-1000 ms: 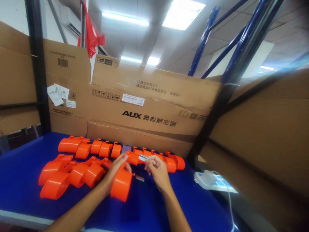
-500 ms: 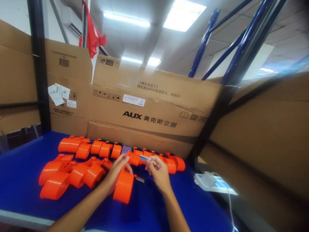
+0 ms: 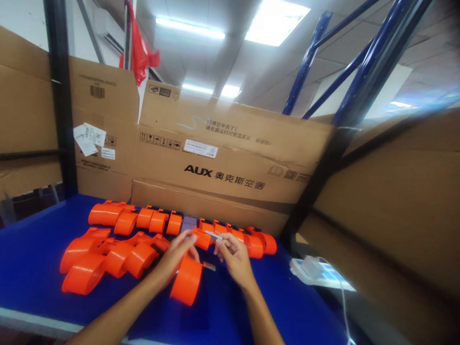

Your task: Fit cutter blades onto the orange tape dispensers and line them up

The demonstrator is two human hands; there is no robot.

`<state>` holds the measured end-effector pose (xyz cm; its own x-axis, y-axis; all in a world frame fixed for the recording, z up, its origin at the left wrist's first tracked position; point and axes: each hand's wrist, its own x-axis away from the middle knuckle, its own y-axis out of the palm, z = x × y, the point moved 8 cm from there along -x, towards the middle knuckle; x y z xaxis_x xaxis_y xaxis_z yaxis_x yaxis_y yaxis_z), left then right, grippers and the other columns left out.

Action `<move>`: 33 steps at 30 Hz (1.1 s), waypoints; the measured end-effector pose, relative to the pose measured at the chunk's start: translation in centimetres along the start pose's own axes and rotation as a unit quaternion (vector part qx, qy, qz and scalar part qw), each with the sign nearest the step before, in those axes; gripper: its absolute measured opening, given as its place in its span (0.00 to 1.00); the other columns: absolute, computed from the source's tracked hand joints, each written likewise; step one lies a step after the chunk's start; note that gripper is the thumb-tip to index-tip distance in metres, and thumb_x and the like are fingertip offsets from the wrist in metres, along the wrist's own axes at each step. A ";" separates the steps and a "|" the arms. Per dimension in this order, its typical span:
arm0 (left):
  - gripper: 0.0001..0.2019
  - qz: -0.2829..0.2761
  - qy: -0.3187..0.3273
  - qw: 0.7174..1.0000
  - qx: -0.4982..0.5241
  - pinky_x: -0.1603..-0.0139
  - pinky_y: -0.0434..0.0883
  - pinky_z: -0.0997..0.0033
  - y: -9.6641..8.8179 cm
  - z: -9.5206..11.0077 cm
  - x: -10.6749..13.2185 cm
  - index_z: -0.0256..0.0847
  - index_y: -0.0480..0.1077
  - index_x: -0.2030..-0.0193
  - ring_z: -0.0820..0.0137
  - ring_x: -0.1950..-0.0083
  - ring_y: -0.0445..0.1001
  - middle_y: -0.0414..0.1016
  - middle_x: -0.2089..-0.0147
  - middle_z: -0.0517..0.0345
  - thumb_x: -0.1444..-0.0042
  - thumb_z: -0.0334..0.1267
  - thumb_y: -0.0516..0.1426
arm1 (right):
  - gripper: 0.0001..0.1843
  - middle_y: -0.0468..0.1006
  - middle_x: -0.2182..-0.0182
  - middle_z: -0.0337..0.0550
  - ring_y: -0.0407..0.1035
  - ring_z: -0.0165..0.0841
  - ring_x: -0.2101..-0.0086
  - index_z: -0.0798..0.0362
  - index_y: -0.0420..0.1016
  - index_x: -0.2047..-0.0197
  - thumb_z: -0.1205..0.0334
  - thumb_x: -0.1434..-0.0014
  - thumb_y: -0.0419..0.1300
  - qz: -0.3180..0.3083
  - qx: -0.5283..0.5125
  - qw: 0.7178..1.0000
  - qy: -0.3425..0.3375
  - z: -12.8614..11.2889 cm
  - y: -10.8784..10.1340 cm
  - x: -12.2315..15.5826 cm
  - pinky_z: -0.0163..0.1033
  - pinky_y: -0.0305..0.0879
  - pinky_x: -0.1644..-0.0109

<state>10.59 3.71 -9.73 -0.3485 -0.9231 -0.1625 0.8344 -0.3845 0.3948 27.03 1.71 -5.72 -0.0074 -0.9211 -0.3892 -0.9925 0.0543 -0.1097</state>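
One orange piece (image 3: 201, 239) is gripped by the left hand (image 3: 181, 251) over the blue table (image 3: 283, 306), the right hand (image 3: 233, 254) pinching a metal strip (image 3: 215, 235). Beyond are orange rings (image 3: 175, 224), cardboard (image 3: 223, 199) and ceiling lights (image 3: 278, 21). The gap between piece and right hand has narrowed.

A: ok so what's the room like around that AUX carton (image 3: 161, 167)?

B: blue tabletop (image 3: 266, 316) right in front of it, plain cardboard sheet (image 3: 398, 206) off to its right, black metal upright (image 3: 59, 100) at its left end.

A: and above it?

B: pale ceiling (image 3: 230, 62), a long tube light (image 3: 190, 28), plus a rectangular panel light (image 3: 276, 21) that's totally blown out. blue rack post (image 3: 307, 64) leans up behind its top right edge.

A: is that an AC?

B: yep, white wall-mounted air conditioner (image 3: 109, 29), up past its top left. red plastic bag (image 3: 139, 55) hangs nearby.
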 end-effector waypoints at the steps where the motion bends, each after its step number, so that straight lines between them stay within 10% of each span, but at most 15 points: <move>1: 0.25 -0.010 0.003 1.000 -0.006 0.75 0.62 0.76 0.2 0.0 0.0 0.39 0.67 0.48 0.71 0.78 0.70 0.76 0.77 0.58 0.44 0.55 0.60 | 0.17 0.74 0.78 0.36 0.64 0.28 0.80 0.51 0.71 0.62 0.46 0.43 0.65 0.000 -0.001 1.000 -0.004 0.0 0.2 0.0 0.32 0.60 0.77; 13: 0.31 0.018 0.009 1.000 -0.007 0.71 0.67 0.73 0.1 0.8 0.3 0.40 0.62 0.42 0.68 0.76 0.73 0.77 0.75 0.59 0.46 0.58 0.60 | 0.20 0.79 0.70 0.42 0.63 0.28 0.78 0.51 0.79 0.57 0.46 0.46 0.67 0.091 0.008 0.995 -0.039 0.0 -1.0 -0.1 0.34 0.61 0.76; 25: 0.32 0.001 -0.005 1.000 -0.008 0.71 0.67 0.72 0.3 0.5 0.2 0.39 0.65 0.42 0.67 0.76 0.74 0.77 0.76 0.57 0.47 0.58 0.61 | 0.15 0.71 0.79 0.36 0.59 0.27 0.80 0.52 0.83 0.67 0.48 0.42 0.64 0.018 0.015 0.999 -0.027 -0.5 0.0 0.0 0.36 0.60 0.73; 33: 0.30 -0.004 -0.001 1.000 -0.001 0.73 0.65 0.74 0.6 1.1 0.5 0.39 0.68 0.44 0.68 0.77 0.74 0.77 0.76 0.59 0.48 0.56 0.63 | 0.21 0.75 0.73 0.39 0.61 0.27 0.78 0.51 0.82 0.54 0.46 0.42 0.64 -0.001 0.020 1.000 -0.016 0.0 0.4 0.1 0.34 0.60 0.76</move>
<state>10.42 3.02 -8.56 -0.3563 -0.9198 -0.1641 0.8324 -0.3923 0.3913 26.62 1.63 -5.78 -0.0009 -0.9089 -0.4170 -0.9868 0.0684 -0.1469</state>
